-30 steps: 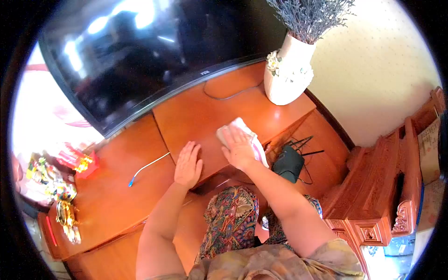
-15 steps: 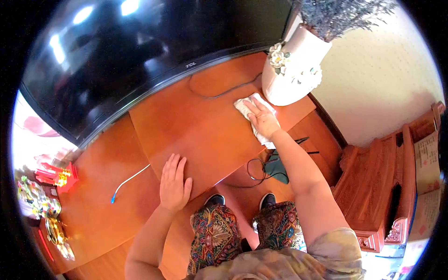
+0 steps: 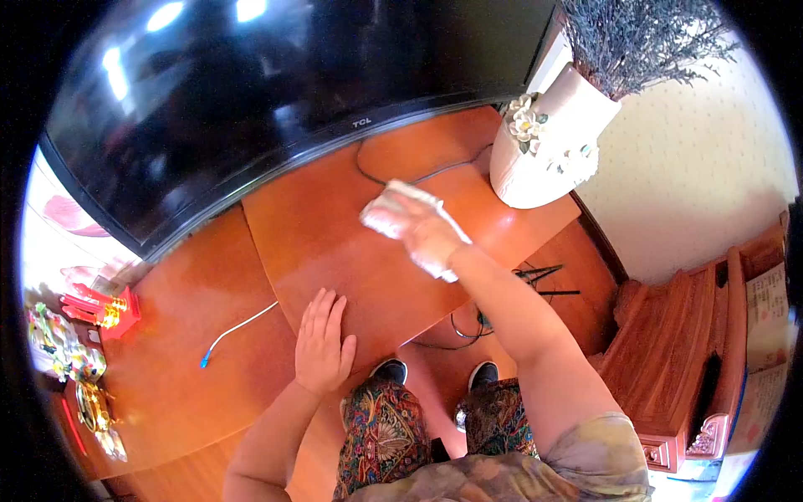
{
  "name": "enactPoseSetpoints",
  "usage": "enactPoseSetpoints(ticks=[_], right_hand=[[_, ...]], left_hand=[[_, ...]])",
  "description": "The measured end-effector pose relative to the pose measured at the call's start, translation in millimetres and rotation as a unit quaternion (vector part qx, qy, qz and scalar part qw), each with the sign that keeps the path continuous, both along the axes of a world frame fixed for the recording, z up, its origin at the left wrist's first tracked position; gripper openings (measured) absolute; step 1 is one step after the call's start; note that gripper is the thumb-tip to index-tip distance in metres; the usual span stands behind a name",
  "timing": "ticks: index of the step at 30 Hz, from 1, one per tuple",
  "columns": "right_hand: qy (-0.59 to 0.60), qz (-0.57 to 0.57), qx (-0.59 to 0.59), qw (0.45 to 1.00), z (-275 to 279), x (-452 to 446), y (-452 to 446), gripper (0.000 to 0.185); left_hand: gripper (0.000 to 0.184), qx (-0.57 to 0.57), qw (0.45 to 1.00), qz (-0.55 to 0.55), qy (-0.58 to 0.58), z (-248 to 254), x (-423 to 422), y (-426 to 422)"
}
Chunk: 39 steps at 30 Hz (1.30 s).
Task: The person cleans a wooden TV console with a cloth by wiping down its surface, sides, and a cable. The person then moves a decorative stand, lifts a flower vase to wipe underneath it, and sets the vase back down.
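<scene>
My right hand (image 3: 425,234) is pressed over a white cloth (image 3: 449,219) on the raised part of the wooden cabinet top (image 3: 335,217); motion blurs its fingers. My left hand (image 3: 324,345) rests flat near the front edge of the same surface, fingers stretched out and holding nothing. Between the cloth and the large television (image 3: 293,84) a dark cable (image 3: 452,167) lies on the wood. A white vase (image 3: 535,163) with dried stems stands to the right of the cloth.
A white cord (image 3: 238,325) with a blue tip lies left of my left hand. Red and gold ornaments (image 3: 117,311) stand at the far left. Below the right edge are black cables (image 3: 548,280); a carved wooden chair (image 3: 677,343) is at the right.
Since half a second ago, my right hand and the cloth have moved left, away from the vase. My left hand stays flat at the front edge. The view has shifted slightly.
</scene>
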State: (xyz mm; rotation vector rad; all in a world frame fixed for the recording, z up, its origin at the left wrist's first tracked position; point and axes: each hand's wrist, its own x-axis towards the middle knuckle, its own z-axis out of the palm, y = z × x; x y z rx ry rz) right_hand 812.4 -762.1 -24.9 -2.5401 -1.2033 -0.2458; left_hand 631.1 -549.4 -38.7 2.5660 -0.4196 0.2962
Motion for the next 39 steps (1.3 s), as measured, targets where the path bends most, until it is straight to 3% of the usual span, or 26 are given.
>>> enactPoseSetpoints(ticks=[5, 10, 11, 13, 15, 17, 19, 20, 21, 22, 24, 26, 27, 30, 33, 39], right_hand=[[0.160, -0.238, -0.030, 0.958, 8, 43, -35, 0.045], [0.086, -0.283, -0.071, 0.953, -13, 52, -35, 0.049], [0.018, -0.291, -0.171, 0.941, -23, 55, -34, 0.057], [-0.040, -0.278, -0.158, 0.947, -20, 47, -33, 0.062], [-0.145, -0.269, -0.127, 0.944, -11, 31, -37, 0.058], [-0.002, -0.167, 0.109, 0.980, 30, 5, -37, 0.043], [-0.111, -0.212, 0.265, 0.934, 48, -12, -48, 0.015], [-0.174, -0.226, 0.306, 0.908, 60, -14, -62, 0.013], [-0.244, -0.248, 0.323, 0.880, 88, -23, -73, 0.017], [-0.270, -0.314, 0.408, 0.814, 98, -14, -90, 0.029], [-0.336, -0.353, 0.391, 0.781, 131, -4, -129, 0.067], [-0.339, -0.387, 0.347, 0.784, 144, 21, -161, 0.104], [-0.341, -0.386, 0.348, 0.783, 152, 31, -167, 0.104], [-0.186, -0.364, 0.396, 0.822, 174, 50, -174, 0.131], [-0.183, -0.259, 0.456, 0.831, 176, 68, -172, 0.132], [-0.107, -0.350, 0.485, 0.794, 165, 70, -172, 0.131]], left_hand=[[0.054, -0.013, 1.000, -0.004, 0.001, 1, -1, 1], [0.052, -0.016, 1.000, -0.008, -0.009, 0, -2, 0], [0.050, -0.018, 1.000, -0.012, -0.013, 1, -1, 0], [0.050, -0.009, 1.000, -0.015, -0.015, 1, -1, -1], [0.050, -0.002, 1.000, -0.015, -0.012, 1, -2, -1], [0.050, 0.002, 1.000, -0.013, -0.018, -1, -2, -1], [0.049, 0.002, 1.000, -0.015, -0.024, -2, -2, -3], [0.049, 0.001, 1.000, -0.013, -0.028, -2, -3, -3], [0.049, 0.001, 0.999, -0.016, -0.030, -3, -2, -4], [0.048, 0.004, 1.000, -0.011, -0.025, -2, -2, -4], [0.048, 0.006, 1.000, -0.008, -0.021, -2, -3, -4], [0.051, 0.005, 1.000, -0.002, -0.016, -4, -3, -3], [0.051, 0.005, 1.000, -0.002, -0.019, -4, -3, -3], [0.051, 0.014, 1.000, -0.002, -0.023, -1, -2, -3], [0.050, 0.003, 1.000, -0.006, -0.020, 1, -2, -4], [0.050, 0.010, 1.000, 0.004, -0.017, -1, -3, -4]])
